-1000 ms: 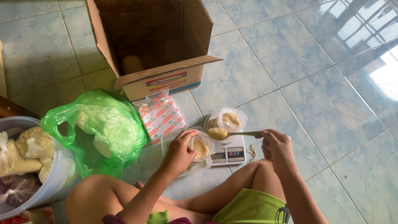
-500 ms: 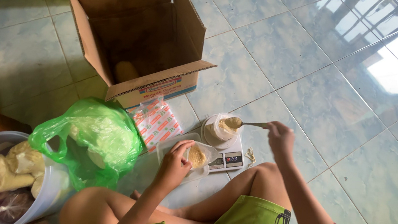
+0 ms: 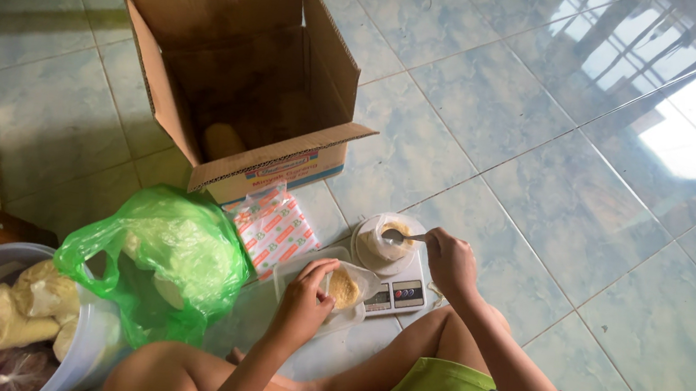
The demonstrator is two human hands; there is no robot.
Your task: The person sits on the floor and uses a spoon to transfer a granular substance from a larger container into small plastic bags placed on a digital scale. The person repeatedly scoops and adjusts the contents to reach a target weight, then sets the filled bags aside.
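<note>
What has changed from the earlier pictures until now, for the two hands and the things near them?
The right hand brought the spoon leftward, so its bowl is now over the small bag on the scale. The left hand kept its grip on the bag of brown powder. The cardboard box and green bag stayed put.

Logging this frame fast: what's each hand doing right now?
Left hand: closed on the rim of a small clear bag of tan powder.
Right hand: closed on a spoon, its bowl over the bag on the scale.
</note>
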